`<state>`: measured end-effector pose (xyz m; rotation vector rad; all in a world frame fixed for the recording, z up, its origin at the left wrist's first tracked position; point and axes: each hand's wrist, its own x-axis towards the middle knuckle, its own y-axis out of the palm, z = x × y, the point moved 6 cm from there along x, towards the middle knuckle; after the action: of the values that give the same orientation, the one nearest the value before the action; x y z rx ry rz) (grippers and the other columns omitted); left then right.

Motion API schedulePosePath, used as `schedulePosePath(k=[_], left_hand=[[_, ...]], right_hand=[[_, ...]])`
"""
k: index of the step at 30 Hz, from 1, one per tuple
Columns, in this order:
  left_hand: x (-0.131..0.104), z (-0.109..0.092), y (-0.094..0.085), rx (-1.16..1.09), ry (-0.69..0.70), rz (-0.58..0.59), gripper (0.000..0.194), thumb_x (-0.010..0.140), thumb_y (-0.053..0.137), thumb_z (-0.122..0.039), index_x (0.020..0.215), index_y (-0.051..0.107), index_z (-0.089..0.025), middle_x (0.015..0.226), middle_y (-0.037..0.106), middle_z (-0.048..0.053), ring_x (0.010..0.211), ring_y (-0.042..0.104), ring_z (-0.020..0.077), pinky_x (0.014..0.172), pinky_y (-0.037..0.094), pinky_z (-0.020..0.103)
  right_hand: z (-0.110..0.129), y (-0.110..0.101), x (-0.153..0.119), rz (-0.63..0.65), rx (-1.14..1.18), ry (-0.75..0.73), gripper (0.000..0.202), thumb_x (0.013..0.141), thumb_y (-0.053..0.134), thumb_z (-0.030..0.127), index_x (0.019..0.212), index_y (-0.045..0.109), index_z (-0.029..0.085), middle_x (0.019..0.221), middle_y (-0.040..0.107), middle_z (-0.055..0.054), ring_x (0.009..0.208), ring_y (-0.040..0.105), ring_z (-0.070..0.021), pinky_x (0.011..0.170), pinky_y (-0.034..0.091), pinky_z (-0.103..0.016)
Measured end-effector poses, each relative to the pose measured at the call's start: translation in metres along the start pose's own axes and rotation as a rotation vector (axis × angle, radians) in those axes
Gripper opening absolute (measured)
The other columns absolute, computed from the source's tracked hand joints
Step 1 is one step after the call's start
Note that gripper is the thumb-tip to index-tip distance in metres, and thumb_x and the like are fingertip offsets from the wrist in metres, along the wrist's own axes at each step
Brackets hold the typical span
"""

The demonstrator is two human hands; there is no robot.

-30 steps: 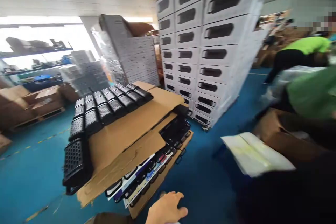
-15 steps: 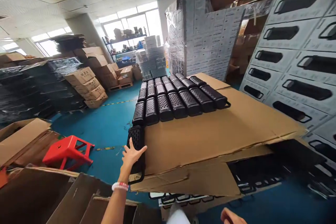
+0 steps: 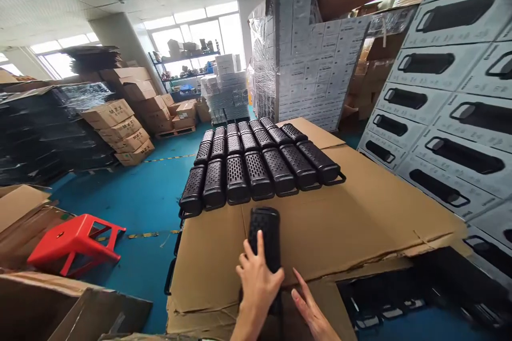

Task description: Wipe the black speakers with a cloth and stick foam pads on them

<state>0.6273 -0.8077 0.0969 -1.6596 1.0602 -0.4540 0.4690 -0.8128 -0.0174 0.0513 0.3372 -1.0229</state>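
A black perforated case (image 3: 264, 224) with rounded corners lies lengthwise near the front edge of the cardboard sheet (image 3: 344, 213). My left hand (image 3: 258, 279) grips it from above, fingers and thumb spread over its top and side. Just right of the case's near end is my right hand (image 3: 310, 306), its fingers apart and nothing in it. Farther back, rows of similar black cases (image 3: 256, 170) lie side by side on the cardboard.
A red stool (image 3: 80, 237) stands on the blue floor at left, with open cartons (image 3: 44, 303) in front of it. Printed boxes (image 3: 436, 101) are stacked high on the right. Below the cardboard's front right edge are more black cases (image 3: 384, 282).
The single case has moved right, from the cardboard's left edge, with my left hand on it. My right hand has come up from the bottom edge to beside the case.
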Motion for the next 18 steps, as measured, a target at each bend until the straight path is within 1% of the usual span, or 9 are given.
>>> schedulePosePath(k=[1, 3, 6, 8, 10, 12, 14, 15, 18], left_hand=[[0.004, -0.023, 0.007, -0.025, 0.057, 0.05, 0.09, 0.077, 0.065, -0.038, 0.154, 0.019, -0.028, 0.156, 0.024, 0.024, 0.128, 0.042, 0.0462, 0.1, 0.035, 0.058], [0.011, -0.055, 0.02, -0.091, 0.158, 0.129, 0.083, 0.082, 0.062, -0.044, 0.153, 0.022, -0.03, 0.159, 0.016, 0.024, 0.133, 0.034, 0.0514, 0.101, 0.03, 0.065], [0.026, -0.062, 0.025, -0.173, 0.257, 0.174, 0.075, 0.088, 0.053, -0.052, 0.153, 0.023, -0.031, 0.159, 0.021, 0.02, 0.137, 0.034, 0.0444, 0.106, 0.032, 0.059], [0.043, -0.039, 0.013, -0.173, 0.269, 0.135, 0.07, 0.091, 0.049, -0.053, 0.152, 0.027, -0.029, 0.156, 0.034, 0.013, 0.138, 0.04, 0.0304, 0.109, 0.036, 0.042], [0.066, 0.003, -0.012, -0.128, 0.21, 0.021, 0.058, 0.095, 0.044, -0.045, 0.148, 0.036, -0.024, 0.152, 0.039, 0.01, 0.139, 0.038, 0.0212, 0.112, 0.032, 0.03], [0.094, 0.057, -0.045, -0.03, 0.057, -0.14, 0.051, 0.098, 0.035, -0.033, 0.146, 0.038, -0.014, 0.152, 0.032, 0.018, 0.142, 0.032, 0.0269, 0.116, 0.024, 0.039], [0.122, 0.106, -0.072, 0.085, -0.079, -0.253, 0.052, 0.098, 0.028, -0.023, 0.148, 0.03, -0.007, 0.149, 0.029, 0.026, 0.141, 0.029, 0.0368, 0.114, 0.018, 0.054], [0.135, 0.124, -0.08, 0.137, -0.101, -0.264, 0.051, 0.097, 0.032, -0.02, 0.146, 0.034, -0.007, 0.145, 0.034, 0.026, 0.139, 0.032, 0.0383, 0.114, 0.017, 0.056], [0.172, 0.155, -0.084, 0.255, -0.045, -0.213, 0.045, 0.094, 0.047, -0.019, 0.139, 0.045, -0.013, 0.13, 0.052, 0.017, 0.129, 0.045, 0.0328, 0.113, 0.021, 0.055]], right_hand=[[0.004, -0.005, 0.007, 0.001, -0.007, -0.018, 0.1, 0.079, 0.032, 0.082, 0.154, 0.017, 0.017, 0.161, 0.021, -0.013, 0.148, 0.019, -0.026, 0.117, 0.025, -0.042], [0.008, -0.02, 0.021, -0.023, -0.048, -0.069, 0.101, 0.082, 0.03, 0.08, 0.155, 0.008, 0.014, 0.163, 0.008, -0.014, 0.149, 0.01, -0.0251, 0.119, 0.021, -0.044], [0.015, -0.036, 0.037, -0.078, -0.168, -0.143, 0.097, 0.084, 0.031, 0.076, 0.155, 0.008, 0.015, 0.162, 0.013, -0.016, 0.149, 0.013, -0.0273, 0.119, 0.022, -0.047], [0.021, -0.036, 0.042, -0.065, -0.278, -0.146, 0.09, 0.087, 0.032, 0.072, 0.156, 0.007, 0.019, 0.161, 0.02, -0.016, 0.147, 0.02, -0.031, 0.115, 0.029, -0.051], [0.029, -0.032, 0.042, -0.071, -0.401, -0.115, 0.081, 0.091, 0.031, 0.067, 0.156, 0.007, 0.026, 0.159, 0.027, -0.015, 0.143, 0.029, -0.0357, 0.107, 0.04, -0.056], [0.039, -0.03, 0.037, -0.199, -0.532, -0.15, 0.073, 0.093, 0.033, 0.062, 0.155, 0.015, 0.029, 0.155, 0.034, -0.016, 0.137, 0.04, -0.039, 0.097, 0.047, -0.057], [0.054, -0.028, 0.022, -0.421, -0.673, -0.341, 0.062, 0.095, 0.037, 0.055, 0.151, 0.03, 0.03, 0.144, 0.047, -0.016, 0.126, 0.053, -0.0364, 0.091, 0.051, -0.052], [0.061, -0.023, 0.011, -0.53, -0.745, -0.486, 0.054, 0.095, 0.04, 0.051, 0.145, 0.039, 0.03, 0.134, 0.056, -0.014, 0.117, 0.06, -0.0327, 0.088, 0.053, -0.047], [0.068, 0.003, -0.023, -0.715, -0.973, -0.83, 0.036, 0.093, 0.05, 0.042, 0.127, 0.057, 0.03, 0.103, 0.069, -0.006, 0.093, 0.067, -0.0241, 0.078, 0.051, -0.034]])
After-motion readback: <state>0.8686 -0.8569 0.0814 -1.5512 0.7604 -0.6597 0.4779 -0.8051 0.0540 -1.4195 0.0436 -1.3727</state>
